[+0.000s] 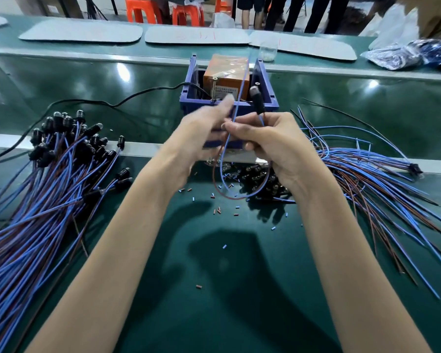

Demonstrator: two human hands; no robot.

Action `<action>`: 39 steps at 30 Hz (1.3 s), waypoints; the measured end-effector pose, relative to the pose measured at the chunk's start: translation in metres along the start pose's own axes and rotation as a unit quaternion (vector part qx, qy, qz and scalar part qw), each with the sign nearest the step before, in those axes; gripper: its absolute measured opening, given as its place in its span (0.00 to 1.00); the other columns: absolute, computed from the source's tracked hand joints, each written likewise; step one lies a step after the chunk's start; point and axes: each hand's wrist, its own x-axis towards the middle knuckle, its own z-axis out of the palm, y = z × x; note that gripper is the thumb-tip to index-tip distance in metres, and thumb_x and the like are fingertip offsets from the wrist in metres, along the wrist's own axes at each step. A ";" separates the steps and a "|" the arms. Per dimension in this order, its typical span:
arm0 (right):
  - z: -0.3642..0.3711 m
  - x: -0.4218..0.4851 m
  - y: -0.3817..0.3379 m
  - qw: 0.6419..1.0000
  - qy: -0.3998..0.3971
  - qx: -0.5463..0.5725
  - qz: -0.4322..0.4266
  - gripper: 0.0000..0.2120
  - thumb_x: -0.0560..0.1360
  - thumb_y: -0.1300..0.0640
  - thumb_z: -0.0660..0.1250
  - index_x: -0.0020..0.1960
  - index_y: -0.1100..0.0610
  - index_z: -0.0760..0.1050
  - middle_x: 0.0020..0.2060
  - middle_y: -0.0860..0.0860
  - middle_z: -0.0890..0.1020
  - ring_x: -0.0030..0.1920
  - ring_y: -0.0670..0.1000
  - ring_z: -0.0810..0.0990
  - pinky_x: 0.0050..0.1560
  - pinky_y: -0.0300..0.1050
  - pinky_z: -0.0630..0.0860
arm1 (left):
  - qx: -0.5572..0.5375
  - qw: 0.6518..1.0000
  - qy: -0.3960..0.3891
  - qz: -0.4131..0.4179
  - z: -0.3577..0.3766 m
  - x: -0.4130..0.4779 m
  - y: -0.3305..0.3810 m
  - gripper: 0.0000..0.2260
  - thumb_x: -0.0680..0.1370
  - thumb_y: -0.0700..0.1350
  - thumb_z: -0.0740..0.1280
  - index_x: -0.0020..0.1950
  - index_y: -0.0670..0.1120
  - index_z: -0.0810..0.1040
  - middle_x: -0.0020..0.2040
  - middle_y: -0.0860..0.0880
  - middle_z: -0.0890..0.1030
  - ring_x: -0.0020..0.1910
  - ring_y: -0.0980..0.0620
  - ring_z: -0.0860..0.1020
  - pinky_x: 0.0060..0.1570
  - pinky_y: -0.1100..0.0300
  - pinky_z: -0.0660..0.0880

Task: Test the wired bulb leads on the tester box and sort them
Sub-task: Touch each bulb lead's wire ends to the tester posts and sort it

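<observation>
Bulb lead [256, 103]: black socket, blue-brown wires; right hand [273, 143] grip holds it; left hand [201, 138] grip unclear

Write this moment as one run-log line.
right hand: grips bulb lead | left hand: blurred, at its wire | tester box: just behind hands

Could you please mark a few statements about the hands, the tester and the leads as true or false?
1. The right hand holds a lead by its bulb end. True.
2. The tester sits in a red bin. False: the bin is blue.
3. Leads lie in a left pile and a right pile. True.
4. The black cable runs from the bin to the right. False: it runs left.
</observation>
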 end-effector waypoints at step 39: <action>-0.030 0.014 0.003 0.976 0.199 -0.060 -0.062 0.10 0.79 0.61 0.62 0.55 0.57 0.80 0.21 0.39 0.68 0.23 0.40 0.65 0.27 0.31 0.63 | 0.019 0.970 0.190 0.147 -0.011 0.013 -0.026 0.07 0.82 0.40 0.58 0.45 0.49 0.66 0.31 0.51 0.83 0.26 0.51 0.81 0.24 0.67 0.71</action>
